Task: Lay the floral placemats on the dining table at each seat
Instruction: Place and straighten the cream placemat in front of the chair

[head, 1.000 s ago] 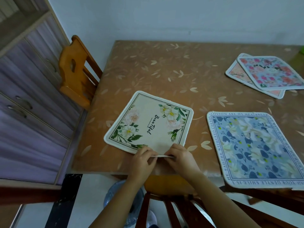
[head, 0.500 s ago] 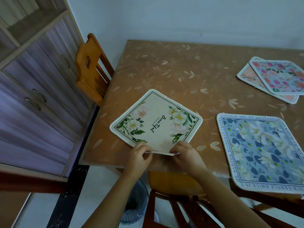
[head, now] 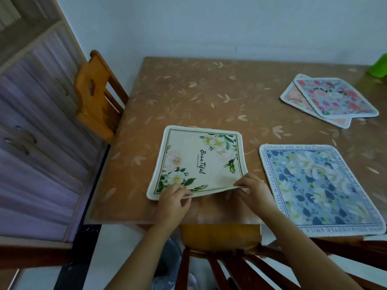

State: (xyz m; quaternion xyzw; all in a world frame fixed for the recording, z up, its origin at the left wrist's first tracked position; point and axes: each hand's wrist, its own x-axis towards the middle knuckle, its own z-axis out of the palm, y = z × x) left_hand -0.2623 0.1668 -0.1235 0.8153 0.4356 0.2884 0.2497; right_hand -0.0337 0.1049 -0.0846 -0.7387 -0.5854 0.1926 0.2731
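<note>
Cream placemat reads "Beau Tiful", lettering running far-to-near. Left grip and right grip pinch its raised near edge.

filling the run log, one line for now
left hand, right hand: pinch cream placemat near edge, lifted | blue placemat: beside | stacked placemats: far right

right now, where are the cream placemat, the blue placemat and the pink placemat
cream placemat point(head: 188, 160), head view, on its plain middle beside the lettering
blue placemat point(head: 320, 189), head view, on the middle of its flower print
pink placemat point(head: 335, 97), head view, on the middle of the stack's top mat
</note>
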